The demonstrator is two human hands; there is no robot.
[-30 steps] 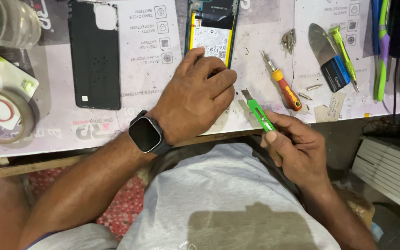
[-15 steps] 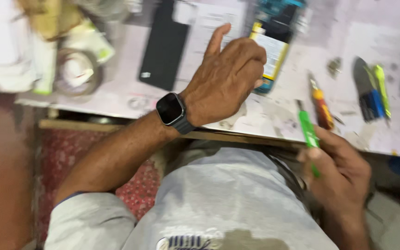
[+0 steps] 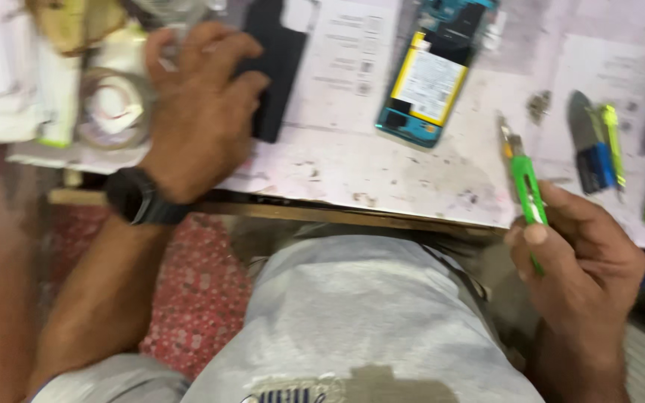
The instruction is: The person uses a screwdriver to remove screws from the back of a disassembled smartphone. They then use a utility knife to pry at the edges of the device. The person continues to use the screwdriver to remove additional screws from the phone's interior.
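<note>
On the near right: right hand (image 3: 576, 261) clenched around green cutter (image 3: 525, 186) | far left: left hand (image 3: 195, 104) spread over black phone cover (image 3: 281, 67) | opened phone (image 3: 431, 75) shows its battery

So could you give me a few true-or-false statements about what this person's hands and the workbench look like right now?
1. The right hand holds a green knife. True.
2. The opened phone lies in the left hand. False: it lies on the table, untouched.
3. The left hand rests on the black phone cover. True.
4. The left wrist is bare. False: it wears a dark watch.
</note>
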